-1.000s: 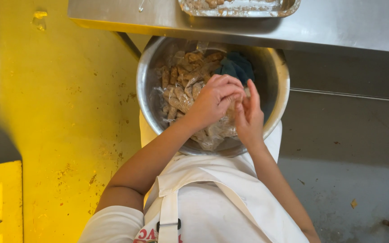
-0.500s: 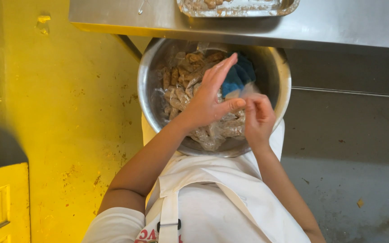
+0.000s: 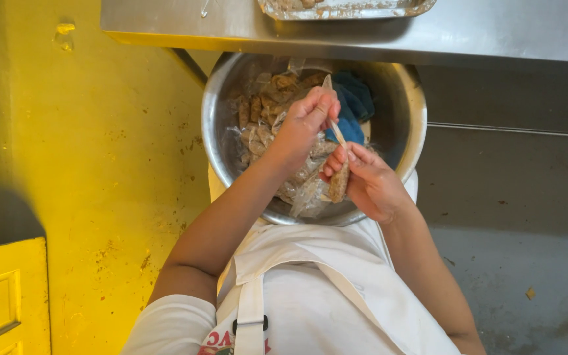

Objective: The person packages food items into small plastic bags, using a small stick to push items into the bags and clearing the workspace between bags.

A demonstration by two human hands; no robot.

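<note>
Both hands now sit apart over the metal bowl [image 3: 407, 98]. Left hand [image 3: 300, 128] pinches the clear wrapper [image 3: 334, 125] and pulls it toward the top of the frame. Right hand [image 3: 369, 181] grips the brown stick [image 3: 340, 181], standing up-down.

My left hand [image 3: 300, 128] hides part of the bagged pieces [image 3: 261, 115]; the foil tray [image 3: 343, 8] runs off the top edge

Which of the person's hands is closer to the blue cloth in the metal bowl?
The left. The left hand hovers right beside the blue cloth, pinching the top of a thin skewer. The right hand sits lower, near the bowl rim, gripping the skewer's food end.
</note>
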